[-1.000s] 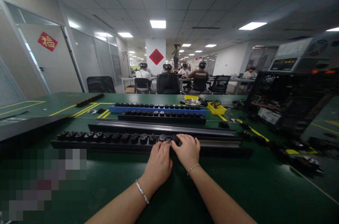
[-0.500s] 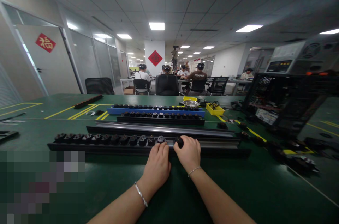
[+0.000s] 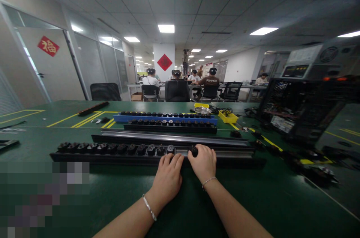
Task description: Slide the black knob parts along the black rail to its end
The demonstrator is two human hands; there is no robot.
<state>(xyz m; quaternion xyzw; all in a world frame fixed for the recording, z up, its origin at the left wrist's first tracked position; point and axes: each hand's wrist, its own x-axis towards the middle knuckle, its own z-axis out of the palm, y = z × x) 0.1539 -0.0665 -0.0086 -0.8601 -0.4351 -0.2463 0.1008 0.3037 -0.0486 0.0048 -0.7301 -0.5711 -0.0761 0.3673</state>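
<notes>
A long black rail (image 3: 112, 158) lies across the green table in front of me, with a row of small black socket modules (image 3: 131, 148) filling its left part. My right hand (image 3: 204, 161) pinches one more black module (image 3: 194, 150) over the bare silvery channel (image 3: 233, 153), right of the row. Whether that module touches the channel is hidden. The bent fingers of my left hand (image 3: 168, 172) hold the rail's near edge just below the last module in the row. Its thumb is out of sight.
Behind lie another black rail (image 3: 168, 137), a shorter filled rail (image 3: 174, 128) and a blue rail (image 3: 165, 119). A yellow bin (image 3: 228, 116) and a metal bowl (image 3: 203, 110) stand farther back. On the right are an open computer case (image 3: 292, 110) and scattered dark parts (image 3: 320, 174).
My right hand has shifted slightly to the right along the rail with the black module. The left hand's fingers have moved slightly right along the near edge.
</notes>
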